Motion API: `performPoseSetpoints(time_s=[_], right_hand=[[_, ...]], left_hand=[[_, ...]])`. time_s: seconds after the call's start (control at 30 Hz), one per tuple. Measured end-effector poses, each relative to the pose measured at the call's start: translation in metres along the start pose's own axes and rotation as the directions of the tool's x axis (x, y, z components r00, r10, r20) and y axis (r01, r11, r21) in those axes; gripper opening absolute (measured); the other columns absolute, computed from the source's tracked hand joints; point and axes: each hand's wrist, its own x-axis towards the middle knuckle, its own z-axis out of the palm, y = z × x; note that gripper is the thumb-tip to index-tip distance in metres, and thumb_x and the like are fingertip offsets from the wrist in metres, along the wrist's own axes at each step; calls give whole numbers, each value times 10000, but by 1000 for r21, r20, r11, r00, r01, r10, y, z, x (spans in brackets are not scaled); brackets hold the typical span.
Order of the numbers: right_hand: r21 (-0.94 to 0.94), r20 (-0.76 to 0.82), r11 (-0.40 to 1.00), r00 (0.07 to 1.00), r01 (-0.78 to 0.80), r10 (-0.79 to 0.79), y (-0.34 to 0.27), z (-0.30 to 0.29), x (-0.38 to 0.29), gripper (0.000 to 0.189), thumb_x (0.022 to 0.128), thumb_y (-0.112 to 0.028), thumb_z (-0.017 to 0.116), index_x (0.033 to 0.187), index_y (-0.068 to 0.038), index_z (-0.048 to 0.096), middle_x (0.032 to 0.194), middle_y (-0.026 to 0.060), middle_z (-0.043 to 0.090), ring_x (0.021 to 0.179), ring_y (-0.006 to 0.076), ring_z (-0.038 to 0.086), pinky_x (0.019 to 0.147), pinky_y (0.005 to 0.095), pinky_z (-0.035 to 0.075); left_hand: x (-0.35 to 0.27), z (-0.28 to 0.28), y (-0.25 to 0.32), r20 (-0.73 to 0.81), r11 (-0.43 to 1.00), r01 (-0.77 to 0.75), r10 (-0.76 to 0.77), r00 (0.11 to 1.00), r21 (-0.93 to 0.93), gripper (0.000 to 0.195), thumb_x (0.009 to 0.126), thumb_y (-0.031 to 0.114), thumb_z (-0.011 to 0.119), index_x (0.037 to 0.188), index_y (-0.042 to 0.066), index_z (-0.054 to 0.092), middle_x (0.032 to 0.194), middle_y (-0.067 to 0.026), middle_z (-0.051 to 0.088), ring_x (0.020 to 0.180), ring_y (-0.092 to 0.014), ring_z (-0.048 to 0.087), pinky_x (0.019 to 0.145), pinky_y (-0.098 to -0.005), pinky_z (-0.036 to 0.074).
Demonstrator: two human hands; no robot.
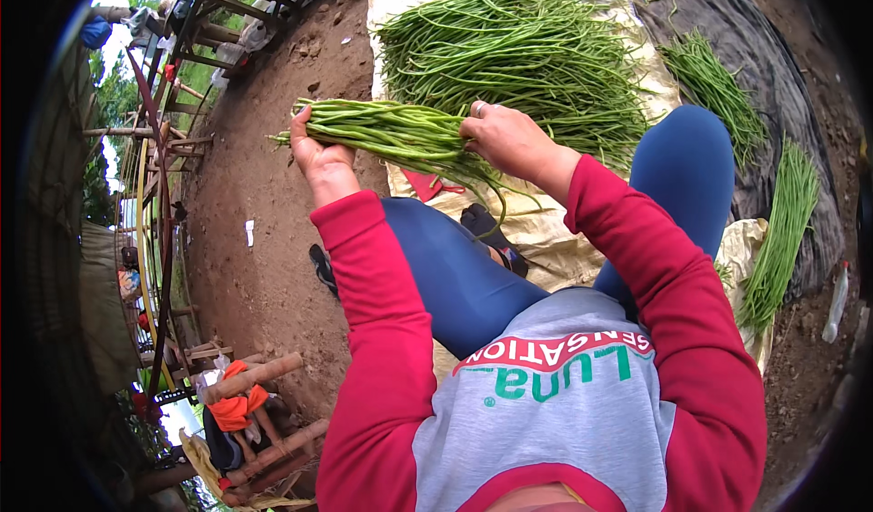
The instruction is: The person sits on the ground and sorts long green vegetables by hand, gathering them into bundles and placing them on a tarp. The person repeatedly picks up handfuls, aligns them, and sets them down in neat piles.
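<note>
A bundle of long green beans [389,126] is held up level across the view, above the ground left of centre. My left hand [322,154] grips its left end, thumb upright at the edge. My right hand [508,140] is closed at the bundle's right part, fingertips on the beans; a ring shows on one finger. Some loose bean ends hang below, between the hands. Beyond them a large heap of long green beans [518,55] lies on a pale woven sack sheet [559,239]. What my right fingers pinch exactly is hidden.
Smaller bean piles [716,89] [781,232] lie at right, on and beside a dark tarp [771,69]. A red item [423,183] sits by my feet. A plastic bottle [836,304] lies at far right. A bamboo structure [256,379] with orange cloth stands lower left, on bare soil.
</note>
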Motion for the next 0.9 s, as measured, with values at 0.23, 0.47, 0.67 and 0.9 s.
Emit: performPoseSetpoints(time_s=[0.23,0.47,0.67,0.9], right_hand=[[782,-28,582,920,-223,391,17,8,-3,129,921,-171,657,984,-58,668,819,-13,612,678,112,536,636,270,447],[970,229,-81,738,-231,634,52,-14,-24,91,981,-227,573,959,-142,597,818,-64,593,686,42,505,595,200,396],[705,401,292,703,-646,587,55,-19,-42,150,991,-240,554,961,-100,597,685,-24,581,575,60,497,509,234,378],[304,466,646,700,-701,541,53,32,-55,456,895,-468,649,1011,-33,721,925,170,707,868,273,662,797,380,500]], left_hand=[[-2,1,-5,0,998,13,-13,1000,59,220,705,153,722,879,62,622,907,-140,691,828,-348,663,842,-508,556],[-2,5,-13,-126,999,-30,31,992,13,296,696,111,700,968,35,610,1016,-182,670,948,-387,644,906,-568,512],[3,3,-13,-212,997,-71,66,975,-13,278,703,164,688,951,64,612,990,-150,673,940,-367,642,897,-577,491],[1,13,-19,-169,998,-55,60,984,31,199,712,216,685,855,100,608,907,-97,685,836,-330,653,825,-514,526]])
